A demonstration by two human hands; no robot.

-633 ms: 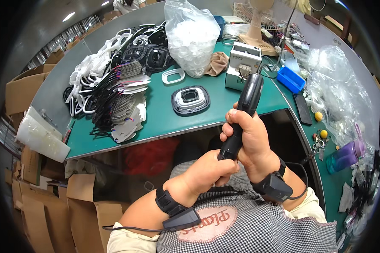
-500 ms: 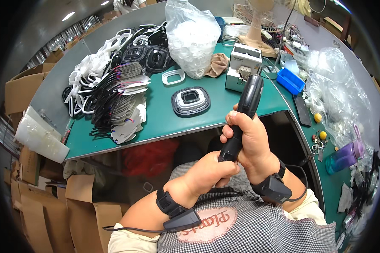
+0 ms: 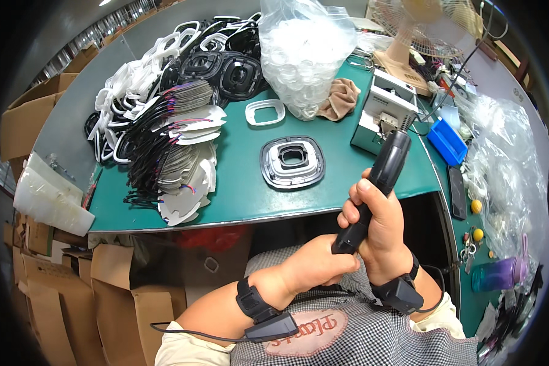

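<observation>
Both my hands are on a black electric screwdriver [image 3: 391,160], held tilted above the table's front edge. My right hand [image 3: 382,219] wraps round its middle, thumb along the body. Closed at its lower end is my left hand [image 3: 314,263], which hides the tip. A cord with a coiled sleeve leaves the screwdriver's upper end. On the green table, left of the screwdriver, lies a rounded-square housing [image 3: 276,165] with a black rim, white inner part and square middle opening. Behind the housing rests a white rounded frame [image 3: 265,121].
At left are stacked grey-white plates with wires [image 3: 180,183], white frames [image 3: 113,94] and black housings [image 3: 241,76]. A bag of clear parts [image 3: 299,61], a brown cloth [image 3: 340,99], a grey box machine [image 3: 366,128] and a fan [image 3: 402,55] stand behind. A blue tray [image 3: 447,141] and bottle [image 3: 494,276] are right.
My view has shifted, so the table items sit farther right and slightly lower. Both hands keep their hold on the electric screwdriver, which appears a little lower and farther right.
</observation>
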